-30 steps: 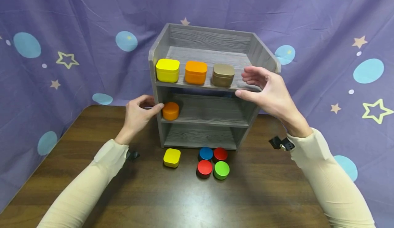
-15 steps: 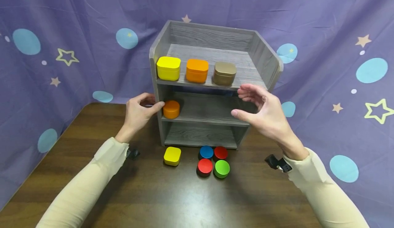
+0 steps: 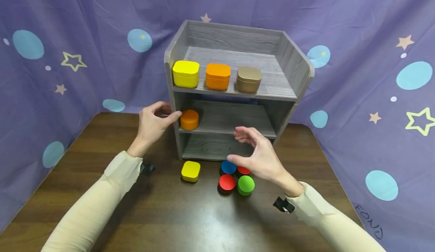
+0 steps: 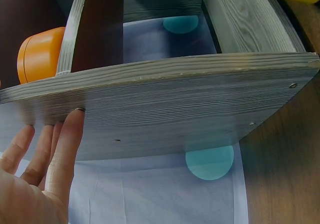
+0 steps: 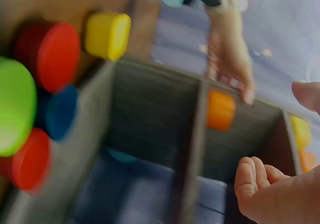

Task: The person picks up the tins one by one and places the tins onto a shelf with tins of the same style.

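Note:
My left hand holds the left side panel of a grey wooden shelf unit. Its fingers rest on the outer face, and its thumb lies at the front edge beside a round orange tin on the middle shelf. My right hand hangs in front of the lower shelf, thumb and fingers spread with nothing between them. Below it on the table are a blue round tin, a partly hidden red tin, another red tin and a green tin.
On the top shelf stand a yellow box-shaped tin, an orange one and a bronze one. A yellow square tin sits on the brown table before the unit. A purple patterned curtain hangs behind.
My right hand has come down and leftward from beside the top shelf to above the round tins, still holding nothing. My left hand has stayed on the side panel.

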